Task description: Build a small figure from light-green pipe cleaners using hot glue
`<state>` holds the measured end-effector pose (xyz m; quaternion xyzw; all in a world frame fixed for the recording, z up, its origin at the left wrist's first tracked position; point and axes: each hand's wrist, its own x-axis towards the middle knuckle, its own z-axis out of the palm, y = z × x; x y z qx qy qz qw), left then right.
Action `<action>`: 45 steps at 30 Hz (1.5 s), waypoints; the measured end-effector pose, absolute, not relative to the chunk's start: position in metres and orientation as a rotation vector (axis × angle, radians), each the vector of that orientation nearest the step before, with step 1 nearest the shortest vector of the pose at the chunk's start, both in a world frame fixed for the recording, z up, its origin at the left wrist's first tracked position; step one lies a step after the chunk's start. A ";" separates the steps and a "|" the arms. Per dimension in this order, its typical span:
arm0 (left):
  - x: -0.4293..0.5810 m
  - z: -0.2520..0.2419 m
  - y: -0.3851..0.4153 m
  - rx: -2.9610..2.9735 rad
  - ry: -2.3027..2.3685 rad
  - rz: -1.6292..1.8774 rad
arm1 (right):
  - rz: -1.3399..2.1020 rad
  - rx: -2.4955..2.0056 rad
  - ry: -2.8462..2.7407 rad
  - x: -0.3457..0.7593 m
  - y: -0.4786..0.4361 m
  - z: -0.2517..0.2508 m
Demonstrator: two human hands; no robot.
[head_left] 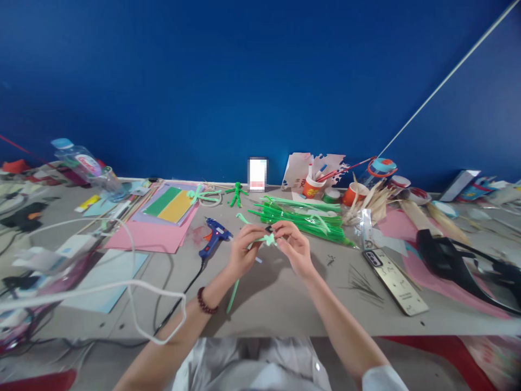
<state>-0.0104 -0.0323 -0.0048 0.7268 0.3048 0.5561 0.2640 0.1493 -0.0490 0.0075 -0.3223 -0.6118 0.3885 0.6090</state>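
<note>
Between my two hands is a small pale green piece of bent pipe cleaner (268,239), held in the fingertips over the grey table. My left hand (244,251), wearing a dark bead bracelet (207,302) at the wrist, pinches its left side. My right hand (296,248) pinches the right side. A light green pipe cleaner strand (233,297) shows below my left hand, and a similar end (242,218) above it; whether they join is hidden. Just beyond lies a bag of bright green pipe cleaners (301,220). A green pipe cleaner figure (236,194) stands or leans by the wall.
Left of my hands lies a blue hot glue gun (214,237) with its black cord. Coloured sheets (146,237) and a plastic bottle (81,163) are farther left. On the right are thin dark wires (364,285), a phone (395,282) and a red cup of pens (313,187). White cable (134,282) loops in front.
</note>
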 end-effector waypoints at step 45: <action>-0.010 -0.006 -0.025 1.770 1.061 1.239 | 1.099 -0.982 -1.295 0.147 -0.034 -0.003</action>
